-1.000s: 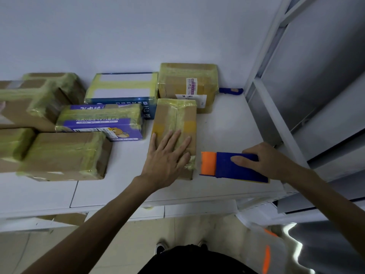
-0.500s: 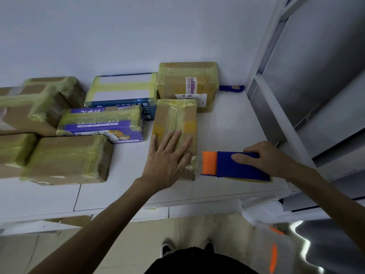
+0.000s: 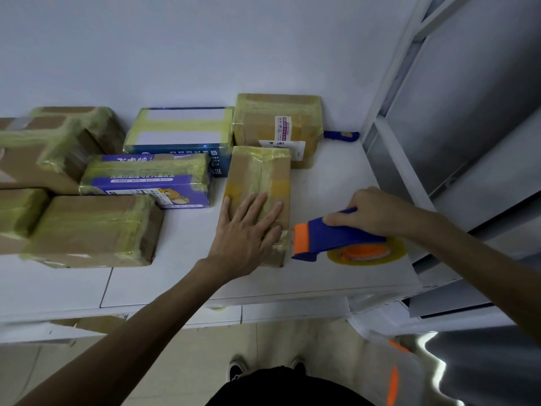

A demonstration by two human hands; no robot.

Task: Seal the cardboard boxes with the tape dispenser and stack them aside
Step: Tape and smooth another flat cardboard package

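While atop box (image 3: pixel 259 171), left hand (image 3: pixel 244 232) flat.

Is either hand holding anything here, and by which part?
The right hand grips the tape dispenser by the top of its blue body. The left hand holds nothing; it presses flat on the taped cardboard box.

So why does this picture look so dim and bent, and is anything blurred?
Head view: dim, bluish light with soft shadows; the wide lens bows the table edge and leans the shelf frame; the left hand on the box and the right hand gripping the tape dispenser look sharp; the boxes at far left are softer; a white glare streak shows bottom right.
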